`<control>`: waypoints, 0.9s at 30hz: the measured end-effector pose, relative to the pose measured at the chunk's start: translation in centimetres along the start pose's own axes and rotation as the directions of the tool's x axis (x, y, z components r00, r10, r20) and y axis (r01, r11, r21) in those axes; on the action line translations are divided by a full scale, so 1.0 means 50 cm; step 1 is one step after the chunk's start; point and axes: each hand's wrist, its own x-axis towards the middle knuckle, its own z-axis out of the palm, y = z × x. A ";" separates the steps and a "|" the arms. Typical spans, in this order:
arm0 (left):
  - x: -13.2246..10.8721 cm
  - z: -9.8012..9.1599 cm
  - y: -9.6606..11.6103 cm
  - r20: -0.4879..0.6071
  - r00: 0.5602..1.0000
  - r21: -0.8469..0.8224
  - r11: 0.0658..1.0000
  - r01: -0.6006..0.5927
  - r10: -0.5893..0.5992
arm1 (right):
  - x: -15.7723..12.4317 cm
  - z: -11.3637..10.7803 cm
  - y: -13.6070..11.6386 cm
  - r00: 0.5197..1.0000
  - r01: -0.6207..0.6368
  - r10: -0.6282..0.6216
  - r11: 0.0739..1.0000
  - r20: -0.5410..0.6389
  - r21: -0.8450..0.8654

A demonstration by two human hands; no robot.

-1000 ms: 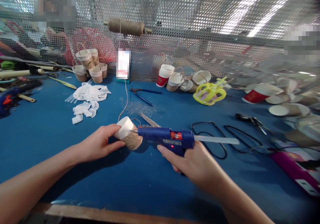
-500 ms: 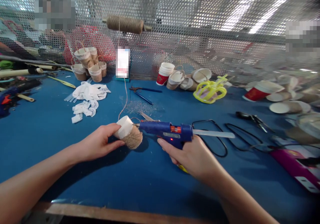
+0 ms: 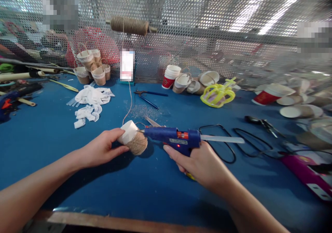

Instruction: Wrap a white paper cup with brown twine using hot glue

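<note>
Tilted on its side, a paper cup (image 3: pixel 135 141) has brown twine wound round its lower part and bare white paper near the rim. My left hand (image 3: pixel 105 148) grips that cup at the rim, thumb above and fingers below. In my right hand (image 3: pixel 198 160) is a blue hot glue gun (image 3: pixel 166 136) with a lit red light and a white glue stick (image 3: pixel 223 139) out of its back. The gun's nozzle is at the cup, by the edge of the wound twine. A strand of twine (image 3: pixel 130 101) runs from the cup up toward a twine roll (image 3: pixel 129 25). Scissors (image 3: pixel 154 122) lie partly hidden behind the gun.
Pliers (image 3: pixel 147 98) and white lace strips (image 3: pixel 92 98) lie beyond my hands. Twine-wrapped cups (image 3: pixel 89 61) are stacked at back left. Red paper cups (image 3: pixel 171 76) and a yellow crown-shaped piece (image 3: pixel 219 96) stand at back right. A black cable (image 3: pixel 230 157) and a purple power strip (image 3: pixel 306 170) are right.
Almost nothing differs. The cup and the glue gun's nozzle have shifted very slightly left; both hands keep their hold.
</note>
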 end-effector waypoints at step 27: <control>0.002 0.001 0.001 -0.017 1.000 -0.063 0.998 -0.002 0.001 | -0.020 0.004 -0.009 0.972 0.235 -0.235 0.970 -0.004 -0.071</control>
